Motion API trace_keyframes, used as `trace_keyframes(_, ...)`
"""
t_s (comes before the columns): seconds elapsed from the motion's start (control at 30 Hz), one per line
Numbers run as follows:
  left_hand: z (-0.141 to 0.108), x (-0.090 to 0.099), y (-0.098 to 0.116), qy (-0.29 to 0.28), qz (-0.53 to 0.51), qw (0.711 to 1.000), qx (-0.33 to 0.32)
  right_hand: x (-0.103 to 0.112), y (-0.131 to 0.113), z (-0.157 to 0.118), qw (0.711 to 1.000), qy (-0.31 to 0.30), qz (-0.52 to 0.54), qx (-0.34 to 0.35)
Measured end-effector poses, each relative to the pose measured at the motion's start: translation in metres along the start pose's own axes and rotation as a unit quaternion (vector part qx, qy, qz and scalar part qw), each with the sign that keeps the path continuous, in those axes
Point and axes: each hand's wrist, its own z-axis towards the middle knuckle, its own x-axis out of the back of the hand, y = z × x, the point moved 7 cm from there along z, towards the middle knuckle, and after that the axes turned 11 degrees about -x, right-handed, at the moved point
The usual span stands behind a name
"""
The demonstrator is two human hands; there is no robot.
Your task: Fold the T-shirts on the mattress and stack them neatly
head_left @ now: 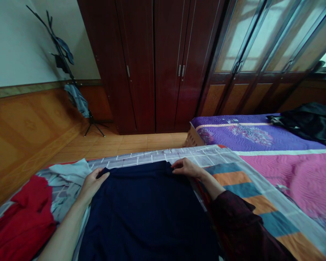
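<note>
A dark navy garment point(149, 210) is spread out in front of me, its far edge drawn fairly straight between my hands. What kind of garment it is, I cannot tell. At its far left corner, my left hand point(93, 183) pinches the cloth between thumb and fingers. My right hand point(186, 168) grips the far right corner in the same way. Left of the navy garment lie a pale blue-grey garment point(70, 174) and a crumpled red garment point(29, 214). The near end of the navy cloth runs out of the bottom of the view.
Under the clothes is a grey checked bedsheet point(203, 156). A striped orange and teal cloth point(239, 186) lies to the right, beside a purple and pink bedspread point(260, 134) with a black garment point(312, 121) on it. Behind stand a dark red wardrobe point(168, 90) and a coat stand point(67, 67).
</note>
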Motion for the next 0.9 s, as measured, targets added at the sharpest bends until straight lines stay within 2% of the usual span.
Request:
trace_keyframes(0.17,0.001,0.0,0.0,0.002,-0.002,1.0,-0.001,-0.001,-0.003,0.0,0.998,0.023,-0.052,0.009)
trace_keyframes(0.47,0.001,0.002,-0.005,-0.002,0.013,1.0,-0.016,0.0,0.0,0.004,0.995,0.051,-0.087,0.009)
trace_keyframes(0.63,0.002,0.002,-0.004,-0.001,0.042,0.999,-0.023,-0.002,-0.009,-0.002,0.99,0.044,-0.134,0.017)
trace_keyframes(0.9,0.001,0.003,-0.001,-0.001,0.057,0.998,-0.027,-0.005,-0.02,-0.008,0.969,0.067,-0.236,0.02)
